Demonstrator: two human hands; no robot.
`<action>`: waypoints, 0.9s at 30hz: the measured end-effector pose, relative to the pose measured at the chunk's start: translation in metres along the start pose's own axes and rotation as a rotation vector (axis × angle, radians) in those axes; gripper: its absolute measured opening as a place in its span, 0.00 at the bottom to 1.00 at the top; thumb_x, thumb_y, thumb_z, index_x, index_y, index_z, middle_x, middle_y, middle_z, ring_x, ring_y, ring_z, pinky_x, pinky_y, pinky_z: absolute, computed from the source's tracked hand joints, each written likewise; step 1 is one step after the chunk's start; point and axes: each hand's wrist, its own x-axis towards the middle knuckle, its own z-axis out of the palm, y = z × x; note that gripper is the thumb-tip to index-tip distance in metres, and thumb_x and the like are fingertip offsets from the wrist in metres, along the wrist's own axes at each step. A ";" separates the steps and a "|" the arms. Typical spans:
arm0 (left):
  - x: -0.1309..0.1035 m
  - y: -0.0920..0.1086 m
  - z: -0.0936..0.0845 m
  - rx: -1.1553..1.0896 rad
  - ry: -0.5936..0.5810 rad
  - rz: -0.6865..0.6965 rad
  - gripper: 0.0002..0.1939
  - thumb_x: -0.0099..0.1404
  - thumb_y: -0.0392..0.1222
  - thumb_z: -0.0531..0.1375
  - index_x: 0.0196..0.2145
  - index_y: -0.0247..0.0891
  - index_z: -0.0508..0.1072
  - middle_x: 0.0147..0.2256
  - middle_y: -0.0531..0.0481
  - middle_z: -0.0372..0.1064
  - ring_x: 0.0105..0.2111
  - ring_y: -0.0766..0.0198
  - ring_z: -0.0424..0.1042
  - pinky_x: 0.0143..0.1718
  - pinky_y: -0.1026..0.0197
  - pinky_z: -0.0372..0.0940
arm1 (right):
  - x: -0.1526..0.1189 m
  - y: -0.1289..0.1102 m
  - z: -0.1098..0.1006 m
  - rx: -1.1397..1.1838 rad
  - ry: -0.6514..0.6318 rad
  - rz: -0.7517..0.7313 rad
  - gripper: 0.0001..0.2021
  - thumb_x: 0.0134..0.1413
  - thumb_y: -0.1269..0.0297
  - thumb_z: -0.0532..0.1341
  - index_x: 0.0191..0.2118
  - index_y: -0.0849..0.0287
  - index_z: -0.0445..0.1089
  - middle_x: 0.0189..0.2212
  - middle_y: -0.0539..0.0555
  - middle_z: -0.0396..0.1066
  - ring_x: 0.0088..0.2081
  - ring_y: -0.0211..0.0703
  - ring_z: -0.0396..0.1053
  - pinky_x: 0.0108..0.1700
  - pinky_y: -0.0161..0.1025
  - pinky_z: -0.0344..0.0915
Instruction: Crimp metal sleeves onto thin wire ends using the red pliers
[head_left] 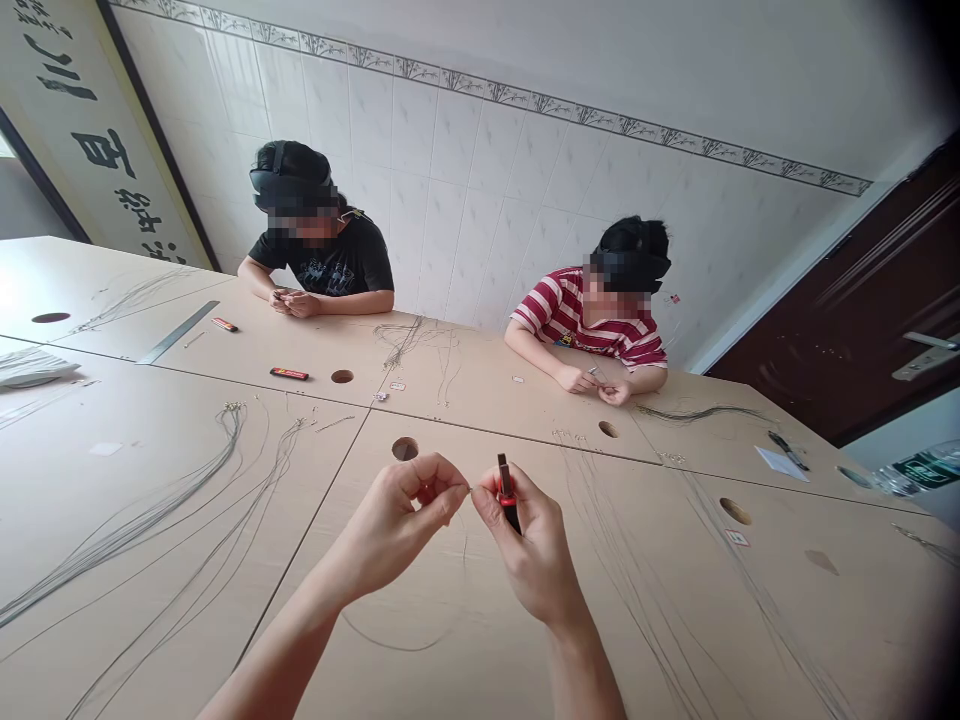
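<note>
My left hand (412,505) is closed, thumb and forefinger pinching a tiny end of thin grey wire (464,550). Opposite it, almost touching, my right hand (529,545) pinches at the same small spot. Across the right palm and fingers lies a small black-and-red tool (508,500), its dark narrow tip pointing up; its exact kind is unclear. Below the hands the wire falls and curves in a loose loop over the tabletop (420,690). What sits right between the fingertips is too small to make out.
Bundled wires with small metallic ends (232,410) spread at left; more strands (607,530) lie at right. Two people (319,255) (600,310) work across the table. Also there: a steel ruler (178,332), a red-and-black stick-like item (289,373), a bottle (926,468), round table holes (405,449).
</note>
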 end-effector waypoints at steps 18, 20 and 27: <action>0.000 -0.002 0.001 -0.033 -0.084 -0.061 0.12 0.68 0.46 0.55 0.33 0.37 0.72 0.24 0.56 0.61 0.25 0.69 0.57 0.26 0.65 0.54 | 0.000 0.005 -0.006 -0.083 0.024 -0.030 0.11 0.63 0.60 0.58 0.30 0.57 0.61 0.27 0.47 0.61 0.30 0.37 0.57 0.34 0.35 0.55; 0.002 -0.001 0.000 -0.073 -0.140 -0.078 0.12 0.68 0.47 0.55 0.35 0.37 0.73 0.24 0.55 0.62 0.25 0.69 0.59 0.25 0.65 0.56 | -0.001 0.008 -0.008 0.007 0.003 0.003 0.11 0.63 0.59 0.58 0.30 0.57 0.62 0.25 0.47 0.59 0.28 0.36 0.55 0.32 0.35 0.53; 0.006 0.009 -0.002 0.001 -0.239 -0.134 0.13 0.67 0.48 0.56 0.32 0.37 0.73 0.23 0.55 0.63 0.25 0.68 0.62 0.24 0.66 0.56 | -0.006 0.019 -0.012 0.312 -0.064 0.123 0.12 0.59 0.58 0.63 0.28 0.58 0.66 0.25 0.47 0.56 0.29 0.36 0.52 0.32 0.36 0.51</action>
